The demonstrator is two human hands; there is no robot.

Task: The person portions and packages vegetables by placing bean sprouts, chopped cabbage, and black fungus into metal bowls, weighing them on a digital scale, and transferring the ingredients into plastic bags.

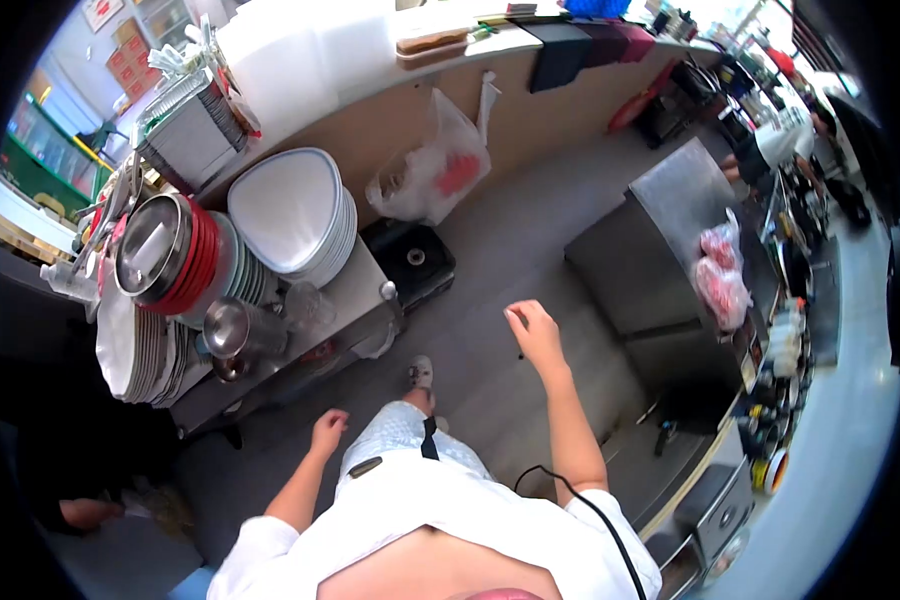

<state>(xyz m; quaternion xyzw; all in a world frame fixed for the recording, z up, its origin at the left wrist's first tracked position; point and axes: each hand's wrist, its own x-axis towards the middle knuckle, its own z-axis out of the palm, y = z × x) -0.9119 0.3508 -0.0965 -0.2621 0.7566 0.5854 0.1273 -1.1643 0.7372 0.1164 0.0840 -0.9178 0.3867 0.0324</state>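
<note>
My left hand [329, 431] hangs over the floor beside my light shorts, its fingers loosely curled together with nothing visible in them. It is nearest to the metal cart [368, 300] on the left but apart from it. My right hand [536, 335] is held out in front over the floor, its fingers loosely bent and apart, holding nothing I can see. On the cart stand a stack of white dishes [285, 208], red bowls topped by a metal bowl [153, 245], a metal pitcher [232, 328] and a stack of white plates [130, 345].
A steel counter [682, 185] on the right bears plastic bags of reddish food [722, 285]. A white plastic bag [435, 170] hangs on the low wall ahead, above a black box [410, 258]. One person [775, 145] bends at the far right; another person's hand [92, 513] shows lower left.
</note>
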